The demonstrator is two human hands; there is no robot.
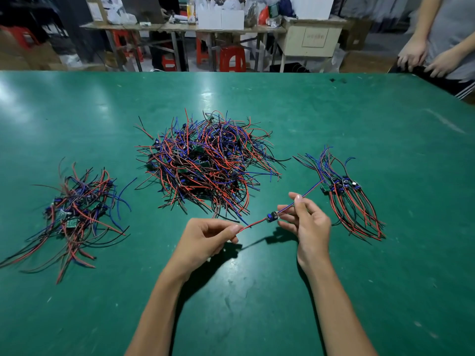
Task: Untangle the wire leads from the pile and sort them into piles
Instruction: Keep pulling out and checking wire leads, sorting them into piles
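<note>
A big tangled pile [205, 163] of red, blue and black wire leads with small green boards lies mid-table. A smaller loose pile [77, 214] sits at the left. At the right, a tidier pile [347, 199] has its leads laid side by side. One wire lead [272, 217] with a small board is stretched above the table between both hands. My left hand [205, 240] pinches its red end. My right hand [305, 222] pinches its blue and red wires just beside the board.
The green table [257, 291] stretches wide around the piles. Another person [437, 55] stands at the far right corner with both hands on a dark object. Behind the table are benches, red stools and boxes.
</note>
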